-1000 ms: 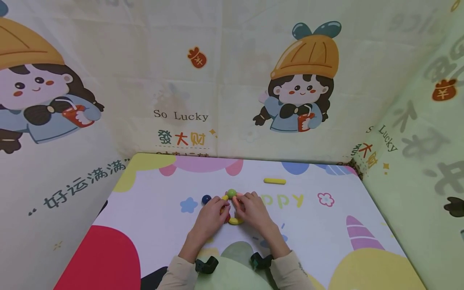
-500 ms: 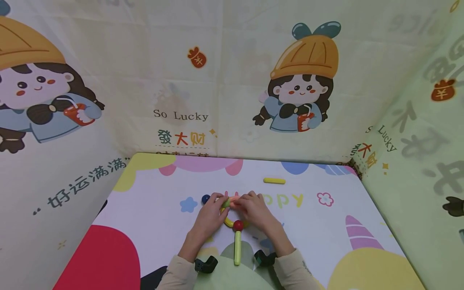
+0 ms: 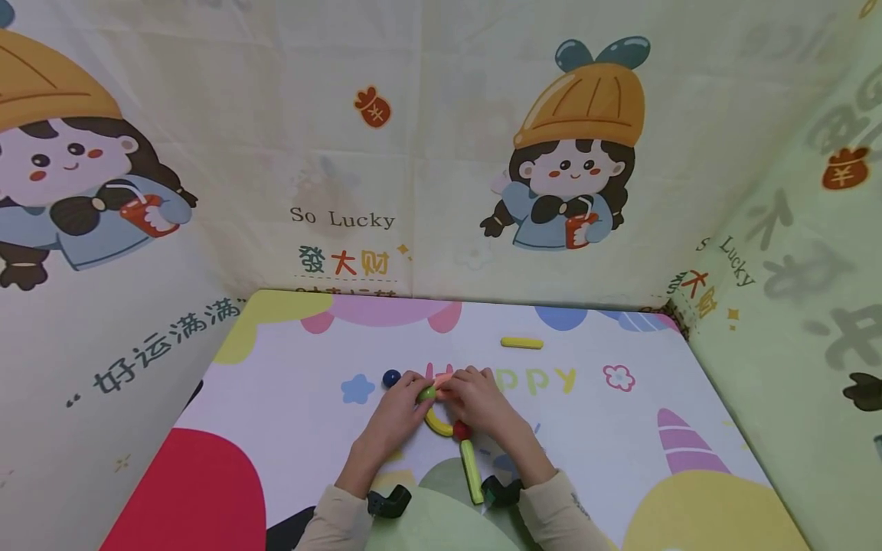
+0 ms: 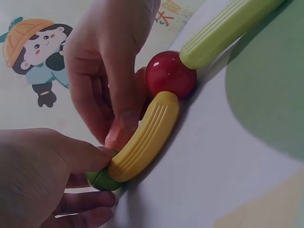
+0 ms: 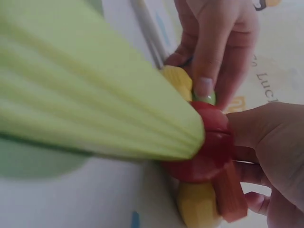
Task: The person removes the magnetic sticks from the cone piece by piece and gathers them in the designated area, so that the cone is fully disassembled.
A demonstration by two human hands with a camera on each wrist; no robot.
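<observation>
My left hand [image 3: 395, 411] pinches a green ball [image 3: 426, 393] between thumb and fingers. Just right of it, my right hand [image 3: 486, 402] holds an orange stick [image 3: 443, 379] whose end meets the ball. A curved yellow stick [image 4: 147, 137] with grooves runs from the green ball to a shiny red ball [image 4: 171, 75]. From the red ball, a straight light green stick [image 3: 472, 471] points toward me. In the right wrist view, a second yellow stick [image 5: 197, 204] extends from below the red ball, beside the orange one. My right fingers partly hide the joined pieces.
A dark blue ball [image 3: 391, 378] lies just beyond my left hand. Farther back on the patterned table [image 3: 296, 459] is a loose yellow stick [image 3: 521, 343]. Printed cloth walls [image 3: 441, 176] enclose the table's back and sides.
The green ball has come nearer to me, in my left hand. The joined sticks have turned; the red ball has shifted right, and the light green stick, first hidden, now shows slanting right.
</observation>
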